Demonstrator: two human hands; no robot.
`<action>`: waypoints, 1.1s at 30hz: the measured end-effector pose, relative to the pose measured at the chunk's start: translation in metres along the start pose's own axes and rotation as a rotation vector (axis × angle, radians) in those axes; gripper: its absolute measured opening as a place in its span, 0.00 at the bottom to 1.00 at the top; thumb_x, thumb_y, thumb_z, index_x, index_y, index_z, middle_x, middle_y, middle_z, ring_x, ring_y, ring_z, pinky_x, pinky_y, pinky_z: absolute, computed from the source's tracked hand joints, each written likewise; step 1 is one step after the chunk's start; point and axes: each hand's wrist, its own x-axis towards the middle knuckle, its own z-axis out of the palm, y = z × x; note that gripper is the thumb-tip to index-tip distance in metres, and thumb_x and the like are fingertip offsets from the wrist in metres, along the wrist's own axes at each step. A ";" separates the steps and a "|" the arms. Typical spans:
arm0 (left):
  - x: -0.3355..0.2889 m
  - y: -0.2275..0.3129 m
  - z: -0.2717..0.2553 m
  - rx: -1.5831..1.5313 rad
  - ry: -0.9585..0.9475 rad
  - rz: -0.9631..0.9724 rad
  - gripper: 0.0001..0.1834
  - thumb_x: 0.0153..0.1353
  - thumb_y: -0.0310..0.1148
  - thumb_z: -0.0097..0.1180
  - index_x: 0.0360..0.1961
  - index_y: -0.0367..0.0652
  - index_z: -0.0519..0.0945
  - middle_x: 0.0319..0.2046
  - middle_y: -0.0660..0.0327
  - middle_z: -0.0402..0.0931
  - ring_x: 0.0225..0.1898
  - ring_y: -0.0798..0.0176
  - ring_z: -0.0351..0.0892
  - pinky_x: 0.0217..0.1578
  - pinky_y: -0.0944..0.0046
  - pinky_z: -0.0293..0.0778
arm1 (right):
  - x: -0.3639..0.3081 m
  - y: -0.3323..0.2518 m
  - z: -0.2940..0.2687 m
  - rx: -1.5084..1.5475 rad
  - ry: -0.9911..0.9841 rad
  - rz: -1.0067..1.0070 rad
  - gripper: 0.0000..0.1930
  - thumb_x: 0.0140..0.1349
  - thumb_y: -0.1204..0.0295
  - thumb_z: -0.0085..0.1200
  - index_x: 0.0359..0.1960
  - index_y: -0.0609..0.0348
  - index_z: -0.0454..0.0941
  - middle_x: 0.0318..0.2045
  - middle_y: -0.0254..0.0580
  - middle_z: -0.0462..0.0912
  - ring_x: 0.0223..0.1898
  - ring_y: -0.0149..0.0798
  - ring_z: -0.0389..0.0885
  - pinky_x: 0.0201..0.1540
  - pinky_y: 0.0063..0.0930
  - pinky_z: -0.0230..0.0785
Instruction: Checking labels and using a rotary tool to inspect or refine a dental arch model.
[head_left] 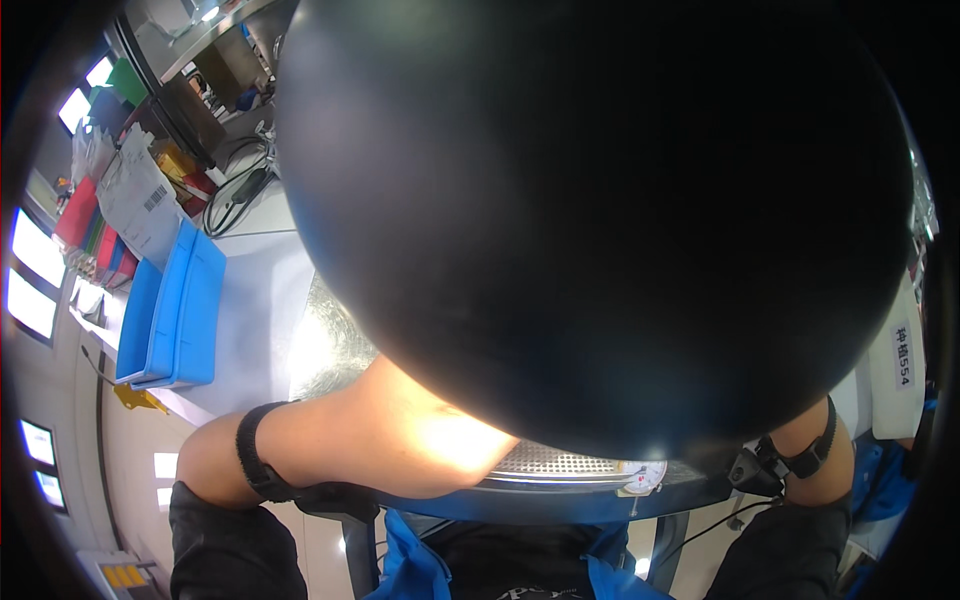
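Big black rounded thing [600, 220] blocks most of the center & right, so L hand & R hand are both hidden, can't tell if they're open, closed or gripping smth. L forearm [345, 445] w/ black strap [246, 450] runs under it from lower left, R forearm [825, 465] from lower right. Closest visible thing: perforated metal plate [560, 461], bottom center, round dial gauge [643, 474] by its right end. Blue plastic bins [195, 310] mid-left, fyi.

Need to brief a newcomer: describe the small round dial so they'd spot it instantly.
Find the huge black rounded shape. Below its lower edge, a perforated metal strip shows. Near the strip's right end is the dial, the only round white face there.
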 end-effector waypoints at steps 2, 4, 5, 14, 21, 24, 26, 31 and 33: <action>0.002 0.003 0.000 -0.067 0.021 -0.054 0.04 0.47 0.18 0.60 0.26 0.35 0.83 0.26 0.59 0.77 0.27 0.56 0.80 0.27 0.57 0.75 | 0.007 -0.011 -0.016 -0.031 -0.240 0.114 0.07 0.38 0.68 0.76 0.18 0.48 0.87 0.18 0.27 0.83 0.20 0.30 0.83 0.25 0.21 0.73; 0.002 0.000 0.006 -0.054 0.054 -0.005 0.05 0.47 0.18 0.60 0.27 0.36 0.83 0.26 0.60 0.78 0.27 0.56 0.80 0.28 0.57 0.75 | 0.008 -0.013 -0.014 0.018 -0.124 0.045 0.07 0.38 0.69 0.75 0.17 0.47 0.86 0.18 0.27 0.82 0.19 0.30 0.82 0.24 0.20 0.72; 0.002 0.001 0.007 -0.049 0.050 -0.012 0.05 0.47 0.18 0.60 0.27 0.36 0.83 0.26 0.60 0.78 0.27 0.56 0.80 0.28 0.57 0.75 | 0.004 -0.006 -0.007 0.118 0.011 -0.045 0.07 0.38 0.69 0.75 0.16 0.47 0.86 0.17 0.26 0.82 0.18 0.30 0.82 0.23 0.20 0.71; 0.008 0.008 -0.002 0.035 0.191 0.036 0.07 0.47 0.21 0.60 0.29 0.38 0.85 0.27 0.61 0.80 0.27 0.57 0.81 0.30 0.57 0.77 | 0.003 -0.014 -0.007 -0.052 -0.014 -0.021 0.10 0.38 0.63 0.79 0.17 0.46 0.87 0.19 0.26 0.84 0.20 0.31 0.83 0.27 0.21 0.73; -0.013 -0.006 0.012 0.064 -0.065 0.042 0.07 0.49 0.24 0.60 0.29 0.37 0.86 0.27 0.58 0.81 0.29 0.56 0.83 0.32 0.55 0.79 | -0.002 -0.010 -0.015 -0.246 -0.098 0.025 0.18 0.39 0.53 0.79 0.27 0.48 0.90 0.32 0.32 0.89 0.34 0.39 0.89 0.39 0.31 0.80; -0.009 -0.004 0.011 0.065 -0.069 0.083 0.08 0.49 0.24 0.59 0.31 0.36 0.86 0.28 0.57 0.82 0.29 0.55 0.84 0.33 0.55 0.80 | -0.002 -0.006 -0.013 -0.075 0.044 -0.004 0.19 0.39 0.52 0.79 0.27 0.49 0.90 0.32 0.32 0.89 0.33 0.40 0.89 0.39 0.31 0.80; -0.008 -0.003 0.006 0.045 -0.169 0.035 0.08 0.49 0.23 0.59 0.32 0.36 0.86 0.28 0.56 0.82 0.30 0.55 0.84 0.34 0.55 0.81 | 0.000 -0.004 -0.009 -0.083 0.042 -0.049 0.18 0.40 0.53 0.79 0.28 0.49 0.90 0.32 0.32 0.89 0.33 0.39 0.89 0.39 0.31 0.80; -0.003 -0.005 0.011 0.027 0.043 0.071 0.09 0.53 0.25 0.64 0.35 0.34 0.87 0.31 0.54 0.84 0.33 0.54 0.85 0.36 0.53 0.81 | -0.018 0.009 0.012 0.077 0.100 -0.006 0.15 0.42 0.56 0.78 0.30 0.48 0.92 0.31 0.31 0.89 0.29 0.34 0.88 0.35 0.26 0.79; -0.006 -0.003 0.013 0.017 0.043 0.058 0.09 0.53 0.26 0.64 0.36 0.34 0.87 0.32 0.54 0.84 0.33 0.54 0.86 0.36 0.53 0.81 | -0.016 0.003 0.006 -0.001 0.038 -0.012 0.15 0.42 0.56 0.78 0.30 0.48 0.92 0.31 0.30 0.89 0.28 0.33 0.87 0.34 0.26 0.78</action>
